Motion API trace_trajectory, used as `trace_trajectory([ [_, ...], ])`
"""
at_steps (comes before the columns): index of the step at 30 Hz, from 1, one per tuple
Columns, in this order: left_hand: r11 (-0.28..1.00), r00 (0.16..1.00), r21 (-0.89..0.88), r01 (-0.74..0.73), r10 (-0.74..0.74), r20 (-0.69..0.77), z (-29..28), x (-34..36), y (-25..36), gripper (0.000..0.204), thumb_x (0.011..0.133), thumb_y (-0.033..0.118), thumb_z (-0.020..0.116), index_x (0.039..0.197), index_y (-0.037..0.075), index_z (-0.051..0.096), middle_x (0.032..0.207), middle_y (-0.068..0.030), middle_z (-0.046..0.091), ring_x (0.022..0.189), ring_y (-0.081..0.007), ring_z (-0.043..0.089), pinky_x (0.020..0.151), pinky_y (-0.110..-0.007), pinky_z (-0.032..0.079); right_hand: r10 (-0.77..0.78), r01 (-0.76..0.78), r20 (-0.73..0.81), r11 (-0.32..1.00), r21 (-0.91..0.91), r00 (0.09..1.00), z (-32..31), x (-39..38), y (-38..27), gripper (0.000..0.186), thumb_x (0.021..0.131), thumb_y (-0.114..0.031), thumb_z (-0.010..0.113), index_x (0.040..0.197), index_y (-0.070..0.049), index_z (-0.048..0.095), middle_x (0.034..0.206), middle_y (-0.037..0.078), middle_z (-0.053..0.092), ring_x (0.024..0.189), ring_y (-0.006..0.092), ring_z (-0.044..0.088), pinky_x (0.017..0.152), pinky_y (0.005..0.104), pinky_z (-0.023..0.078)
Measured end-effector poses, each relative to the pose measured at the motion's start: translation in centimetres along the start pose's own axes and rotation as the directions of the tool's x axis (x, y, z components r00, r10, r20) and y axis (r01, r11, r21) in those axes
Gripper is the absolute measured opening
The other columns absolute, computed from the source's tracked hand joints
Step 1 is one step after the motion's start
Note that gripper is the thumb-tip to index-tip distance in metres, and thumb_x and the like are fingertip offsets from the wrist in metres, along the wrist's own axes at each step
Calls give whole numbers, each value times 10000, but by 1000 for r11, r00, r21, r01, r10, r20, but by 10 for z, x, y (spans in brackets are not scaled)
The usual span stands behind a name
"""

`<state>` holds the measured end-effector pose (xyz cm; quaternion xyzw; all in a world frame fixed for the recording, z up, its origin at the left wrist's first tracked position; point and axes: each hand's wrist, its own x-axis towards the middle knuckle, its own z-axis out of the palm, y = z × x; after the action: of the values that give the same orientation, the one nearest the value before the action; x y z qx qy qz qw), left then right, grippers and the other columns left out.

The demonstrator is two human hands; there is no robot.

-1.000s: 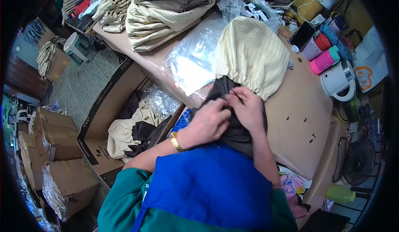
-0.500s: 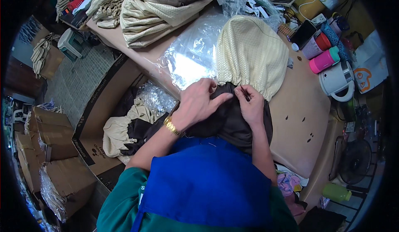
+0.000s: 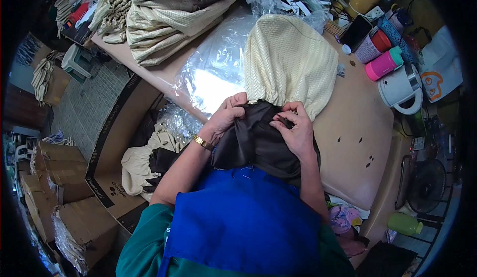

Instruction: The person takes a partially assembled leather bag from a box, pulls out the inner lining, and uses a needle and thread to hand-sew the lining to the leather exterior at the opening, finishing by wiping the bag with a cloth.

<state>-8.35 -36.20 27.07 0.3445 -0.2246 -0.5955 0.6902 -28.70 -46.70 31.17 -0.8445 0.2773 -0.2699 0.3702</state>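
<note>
A cream textured fabric bag (image 3: 290, 61) with a gathered edge lies on the beige table, joined to dark brown fabric (image 3: 256, 140) draped toward my blue apron (image 3: 243, 230). My left hand (image 3: 226, 118) pinches the dark fabric at its upper left, beside the gathered seam. My right hand (image 3: 295, 128) has its fingers bent together at the upper right of the dark fabric, around a small dark thing I cannot make out.
Stacked cream fabric (image 3: 176, 23) and clear plastic (image 3: 201, 76) lie behind. Phone (image 3: 357, 31), pink bottle (image 3: 382, 68) and white kettle (image 3: 397, 90) crowd the right. An open cardboard box (image 3: 114, 143) holds fabric at left; more boxes (image 3: 79, 227) stand beyond.
My left hand rose to the gathered seam and now grips the dark fabric, lifting it into folds. My right hand has shifted slightly down, still pinched.
</note>
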Motion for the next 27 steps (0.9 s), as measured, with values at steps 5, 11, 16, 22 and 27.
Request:
trace_trajectory([
  [5,970,995,-244,2,23,98,10,-6,8,354,646,-104,444,950,71,493,835,-10,539,675,-89,550,609,-198,475,-64,51,95,991,125,993,-6,-1,5,193,762,-78,795,921,-7,712,988,67,596,843,197,635,739,316,497],
  [11,531,981,847,-2,166,-102,50,-56,49,522,751,193,736,1217,21,575,1118,-108,531,1093,-225,538,884,-360,480,299,-252,-328,951,178,896,-75,0,30,122,871,-120,698,955,-32,697,807,43,632,810,143,621,688,287,474],
  [16,-128,871,989,-79,474,131,69,-41,34,455,707,446,832,906,66,679,894,-130,638,873,-306,628,756,-397,489,-102,-359,-488,550,-754,867,-88,1,70,306,873,-200,700,1133,-55,630,1041,123,649,998,297,618,849,376,484],
  [22,269,905,960,-83,423,-40,50,-12,18,200,923,201,670,845,23,621,712,-41,611,650,-182,585,617,-309,449,-132,126,-116,990,-56,985,-7,-10,-5,498,794,-265,769,1233,-105,597,1418,148,451,1351,331,401,1117,522,285],
  [27,849,959,522,-82,211,-192,13,-13,13,206,986,189,606,851,35,587,734,64,528,668,-29,432,606,-210,356,-171,271,248,846,-459,954,7,-26,-7,446,846,-286,699,1279,-192,638,1603,100,239,1479,320,206,1170,565,177],
])
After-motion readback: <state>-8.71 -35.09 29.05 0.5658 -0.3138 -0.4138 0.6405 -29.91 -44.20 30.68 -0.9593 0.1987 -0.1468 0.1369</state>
